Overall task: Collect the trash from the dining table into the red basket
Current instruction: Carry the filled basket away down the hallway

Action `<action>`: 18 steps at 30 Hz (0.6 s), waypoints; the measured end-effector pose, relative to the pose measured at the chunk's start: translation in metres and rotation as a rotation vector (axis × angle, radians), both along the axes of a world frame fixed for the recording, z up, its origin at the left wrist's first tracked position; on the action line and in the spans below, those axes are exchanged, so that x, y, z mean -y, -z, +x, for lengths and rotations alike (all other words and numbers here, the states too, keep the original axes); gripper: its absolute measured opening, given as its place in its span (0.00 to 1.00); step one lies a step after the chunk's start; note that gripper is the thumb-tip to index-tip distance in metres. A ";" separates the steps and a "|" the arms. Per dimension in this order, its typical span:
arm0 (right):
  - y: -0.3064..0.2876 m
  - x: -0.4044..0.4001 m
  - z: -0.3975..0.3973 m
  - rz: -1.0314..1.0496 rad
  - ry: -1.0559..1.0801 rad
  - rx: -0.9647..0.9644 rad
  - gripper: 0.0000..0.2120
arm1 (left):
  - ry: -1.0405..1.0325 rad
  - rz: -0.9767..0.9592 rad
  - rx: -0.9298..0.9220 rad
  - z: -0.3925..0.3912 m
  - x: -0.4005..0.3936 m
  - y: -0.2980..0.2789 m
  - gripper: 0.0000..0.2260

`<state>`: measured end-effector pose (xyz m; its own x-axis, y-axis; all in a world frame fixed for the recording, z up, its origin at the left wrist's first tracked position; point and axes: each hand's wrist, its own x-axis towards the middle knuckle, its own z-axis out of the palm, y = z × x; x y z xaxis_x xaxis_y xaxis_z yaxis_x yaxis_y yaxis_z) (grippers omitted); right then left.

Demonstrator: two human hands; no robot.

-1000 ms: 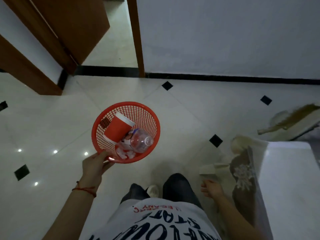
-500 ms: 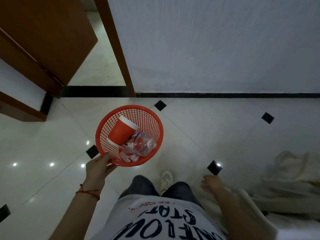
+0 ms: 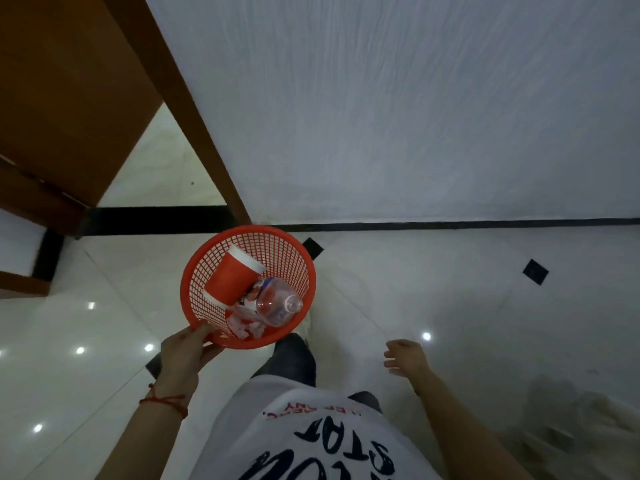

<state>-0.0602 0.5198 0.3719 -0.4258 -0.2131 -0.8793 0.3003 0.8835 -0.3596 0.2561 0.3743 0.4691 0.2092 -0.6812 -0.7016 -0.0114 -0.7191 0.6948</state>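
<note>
We stand on a glossy pale tiled floor [image 3: 433, 289] set with small black diamond insets, ceiling lights glinting off it at 8 o'clock. A black skirting strip [image 3: 450, 224] runs along the foot of a white textured wall [image 3: 398, 105] at 1 o'clock. At 11 o'clock a brown wooden door frame [image 3: 194, 109] slants down beside an open brown door [image 3: 62, 91], with more pale floor visible through the gap.

Just below centre our left hand [image 3: 185, 351] carries the red basket [image 3: 194, 299], a round plastic mesh tub with a solid rim. The fingers [image 3: 202, 330] are closed over its near rim at 7 o'clock, thumb inside. In the basket lie a red paper cup [image 3: 232, 282] with a white rim, tipped on its side, a clear crumpled plastic bottle [image 3: 277, 306] touching it at the basket's 4 o'clock, and crumpled white paper [image 3: 242, 325] beneath them.

Our right hand [image 3: 405, 356] hangs at 4 o'clock, its fingers loosely spread and holding nothing. A red string bracelet [image 3: 166, 401] circles the left wrist. A white printed shirt [image 3: 311, 441] fills the 6 o'clock edge.
</note>
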 end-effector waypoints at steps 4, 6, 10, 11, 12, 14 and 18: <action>0.008 0.034 -0.013 0.044 -0.031 -0.038 0.12 | 0.060 0.015 0.018 -0.022 0.073 0.009 0.05; 0.009 0.050 -0.021 0.050 -0.050 -0.064 0.10 | 0.093 0.031 0.031 -0.036 0.103 0.013 0.05; 0.017 0.080 -0.037 0.054 -0.133 -0.082 0.10 | 0.118 0.079 0.014 -0.067 0.146 0.024 0.04; 0.020 0.087 -0.041 0.055 -0.150 -0.084 0.09 | 0.123 0.096 0.016 -0.074 0.154 0.029 0.05; 0.024 0.094 -0.045 0.053 -0.161 -0.082 0.07 | 0.130 0.112 0.019 -0.083 0.161 0.035 0.06; 0.037 0.107 -0.054 0.052 -0.164 -0.066 0.05 | 0.135 0.142 0.032 -0.099 0.173 0.049 0.08; 0.071 0.125 -0.069 0.085 -0.201 -0.026 0.05 | 0.119 0.188 0.053 -0.132 0.187 0.088 0.06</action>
<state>-0.1290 0.3949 0.3011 -0.4050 -0.2217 -0.8870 0.1070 0.9520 -0.2868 0.1242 0.1870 0.3815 0.1752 -0.5619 -0.8085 -0.1370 -0.8271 0.5451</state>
